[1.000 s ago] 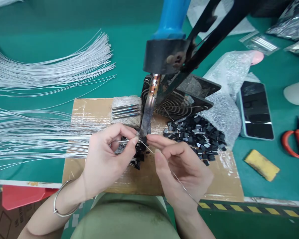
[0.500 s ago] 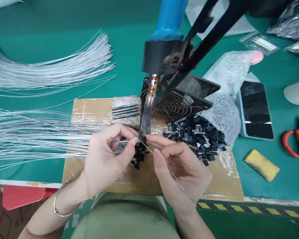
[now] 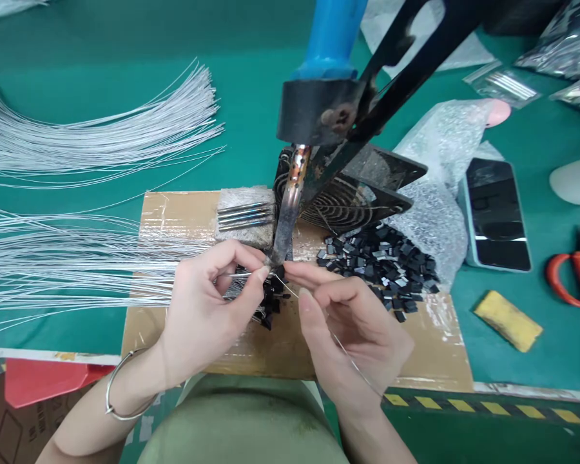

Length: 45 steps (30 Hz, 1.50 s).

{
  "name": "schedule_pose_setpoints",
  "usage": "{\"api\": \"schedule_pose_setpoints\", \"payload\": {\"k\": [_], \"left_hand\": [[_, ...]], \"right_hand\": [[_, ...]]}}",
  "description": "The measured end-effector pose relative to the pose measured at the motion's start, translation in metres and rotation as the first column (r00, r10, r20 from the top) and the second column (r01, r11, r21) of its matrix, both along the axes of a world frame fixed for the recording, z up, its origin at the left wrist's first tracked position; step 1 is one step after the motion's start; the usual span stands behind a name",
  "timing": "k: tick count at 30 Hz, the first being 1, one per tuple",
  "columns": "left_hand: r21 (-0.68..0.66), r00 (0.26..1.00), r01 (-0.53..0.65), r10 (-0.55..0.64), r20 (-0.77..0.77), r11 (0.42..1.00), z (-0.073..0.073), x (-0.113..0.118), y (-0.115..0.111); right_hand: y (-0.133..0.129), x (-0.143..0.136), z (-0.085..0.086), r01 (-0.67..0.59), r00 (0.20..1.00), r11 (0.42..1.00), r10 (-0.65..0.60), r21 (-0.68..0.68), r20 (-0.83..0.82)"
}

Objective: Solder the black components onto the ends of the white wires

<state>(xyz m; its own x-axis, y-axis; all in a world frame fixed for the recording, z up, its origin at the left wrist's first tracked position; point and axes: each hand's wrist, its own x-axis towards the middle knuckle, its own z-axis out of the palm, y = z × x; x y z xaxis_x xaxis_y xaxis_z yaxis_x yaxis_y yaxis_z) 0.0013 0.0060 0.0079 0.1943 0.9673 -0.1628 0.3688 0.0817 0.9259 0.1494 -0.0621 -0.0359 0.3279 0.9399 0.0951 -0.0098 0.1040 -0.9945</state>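
My left hand (image 3: 212,303) pinches the end of a thin white wire (image 3: 239,275) just below the tip of a soldering iron (image 3: 290,206). A thin solder wire (image 3: 345,354) runs across my right hand (image 3: 357,328), held between thumb and fingers, its end reaching the iron's tip. My right fingertips are near a small black connector piece (image 3: 279,272) at the tip. The joint itself is too small to make out. Small black parts (image 3: 270,303) lie beneath my fingers, and more black pieces (image 3: 381,264) are heaped to the right.
The iron hangs from a black stand (image 3: 406,71) before a fan (image 3: 348,193). White wire bundles (image 3: 77,264) lie left. On the right are a phone (image 3: 497,212), a yellow sponge (image 3: 508,320) and red-handled pliers (image 3: 573,277). Cardboard (image 3: 174,212) lies under the hands.
The view has shifted very slightly. Both hands keep nearly the same position and hold at the iron's tip.
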Motion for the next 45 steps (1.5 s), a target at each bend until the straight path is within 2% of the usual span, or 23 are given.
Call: {"api": "schedule_pose_setpoints", "payload": {"k": [14, 26, 31, 45], "left_hand": [[0.003, 1.000, 0.008, -0.008, -0.011, 1.000, 0.0007, -0.0003, -0.0012], [0.018, 0.999, 0.012, -0.011, -0.039, 1.000, 0.0008, -0.0010, -0.0012], [0.009, 1.000, 0.005, -0.004, -0.020, 1.000, -0.0008, -0.0015, -0.0008], [0.026, 0.999, 0.018, -0.017, -0.041, 1.000, 0.0007, -0.0008, -0.0018]], "right_hand": [[0.0022, 0.0006, 0.0030, -0.008, 0.993, 1.000, 0.009, -0.008, 0.114], [-0.0003, -0.0002, 0.0005, -0.003, 0.993, 1.000, -0.001, 0.031, 0.120], [0.0029, -0.0004, 0.0025, -0.018, 0.977, 0.999, 0.008, 0.044, 0.215], [0.0009, -0.0046, -0.0014, 0.045, 0.909, 0.989, -0.098, 0.137, 0.406]]}}
